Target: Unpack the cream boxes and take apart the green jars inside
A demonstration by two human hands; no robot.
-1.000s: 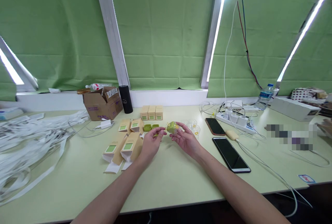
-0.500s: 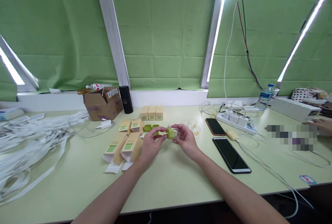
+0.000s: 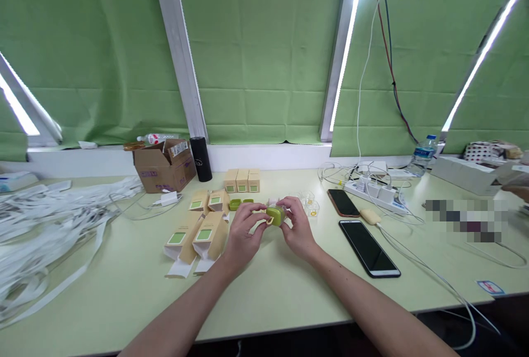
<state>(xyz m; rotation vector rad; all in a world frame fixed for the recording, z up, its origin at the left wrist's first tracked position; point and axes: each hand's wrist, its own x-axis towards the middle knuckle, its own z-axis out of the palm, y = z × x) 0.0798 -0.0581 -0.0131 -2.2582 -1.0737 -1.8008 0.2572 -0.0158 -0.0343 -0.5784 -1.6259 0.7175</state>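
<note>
Above the middle of the table, both hands hold one small rounded green case [image 3: 275, 214] with a pale yellow loop at its lower left; its exact kind is unclear. My left hand [image 3: 247, 231] pinches the loop side between thumb and fingers. On the right end, the thumb and fingers of my right hand [image 3: 298, 230] close around it, hiding part of a clear piece there. Just behind my left hand lie green square pieces [image 3: 235, 204]. Several clear plastic pieces with yellow spots [image 3: 313, 209] lie beyond my right hand.
Opened tan boxes [image 3: 210, 236] lie left of my hands; three small boxes [image 3: 242, 180] stand behind. White straps [image 3: 53, 236] cover the far left. Two phones [image 3: 369, 248], a power strip [image 3: 374, 194] and cables lie right. A cardboard box [image 3: 161, 169] stands at the back left.
The green case has turned so its broad rounded face shows more toward me, and its loop now hangs lower. At the far right, a person's hand has shifted and a white box there now looks opened.
</note>
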